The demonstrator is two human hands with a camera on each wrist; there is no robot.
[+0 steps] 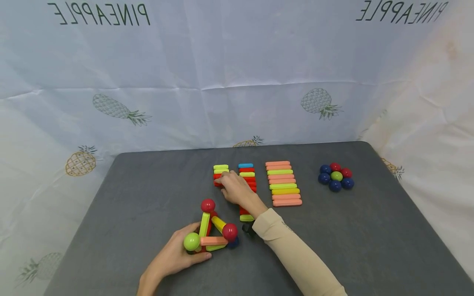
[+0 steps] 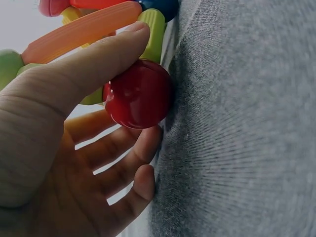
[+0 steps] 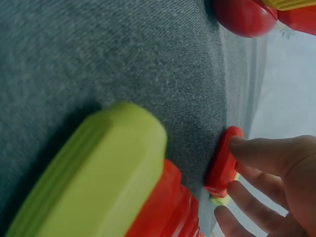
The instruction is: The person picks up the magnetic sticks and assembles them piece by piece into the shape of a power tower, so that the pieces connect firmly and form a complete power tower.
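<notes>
A frame of rods and balls, with a red ball (image 1: 208, 205), a green ball (image 1: 191, 241) and an orange rod (image 1: 214, 241), stands near the table's front. My left hand (image 1: 177, 250) grips its left side. In the left wrist view, the thumb of my left hand (image 2: 74, 128) lies over a rod beside a dark red ball (image 2: 139, 95), fingers behind it. My right hand (image 1: 234, 188) reaches over the leftmost column of short rods. In the right wrist view, my right hand (image 3: 281, 182) has thumb and fingertips spread at a red rod (image 3: 223, 160), touching it.
Right of the right hand lies a column of orange and green rods (image 1: 282, 181), then a cluster of blue, red and green balls (image 1: 336, 176). A column of mostly red rods (image 1: 247, 169) passes under the right wrist; black pieces (image 1: 248, 228) lie by the sleeve.
</notes>
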